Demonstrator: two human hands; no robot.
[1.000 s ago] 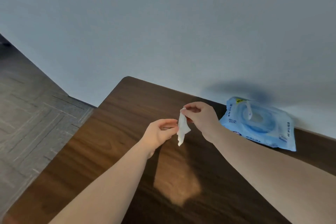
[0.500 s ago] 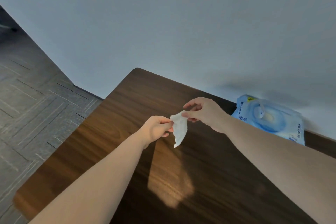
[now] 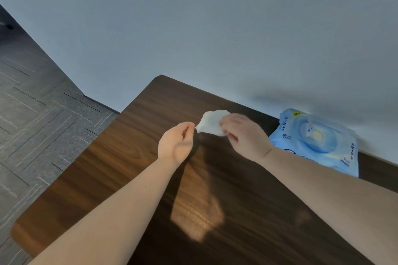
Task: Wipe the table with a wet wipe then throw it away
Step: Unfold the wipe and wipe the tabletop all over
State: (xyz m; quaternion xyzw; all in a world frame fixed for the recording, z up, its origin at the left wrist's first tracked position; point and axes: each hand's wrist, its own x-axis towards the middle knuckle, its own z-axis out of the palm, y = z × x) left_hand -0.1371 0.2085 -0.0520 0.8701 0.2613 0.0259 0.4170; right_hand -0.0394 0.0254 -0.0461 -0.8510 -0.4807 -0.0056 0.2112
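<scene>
Brown wood fills the low part of my view, with a plain pale wall behind it and grey floor off to the left. I see the left hand [image 3: 175, 145] pinching one tip of the wet wipe [image 3: 212, 122] between thumb and finger, and the right hand [image 3: 242, 135] gripping the other side with its fingers closed on it. The wipe hangs in the air between the two hands, above the table [image 3: 120, 157], not touching it. It looks half bunched up, so I think the job right now is to open it flat. I would pull the two hands gently apart, not hard, so the wipe does not rip. Then I would lay it flat under one palm and start rubbing at the far corner. The blue pack [image 3: 314, 142] sits by the wall, just beside the right wrist, so I would keep my arm from bumping it.
</scene>
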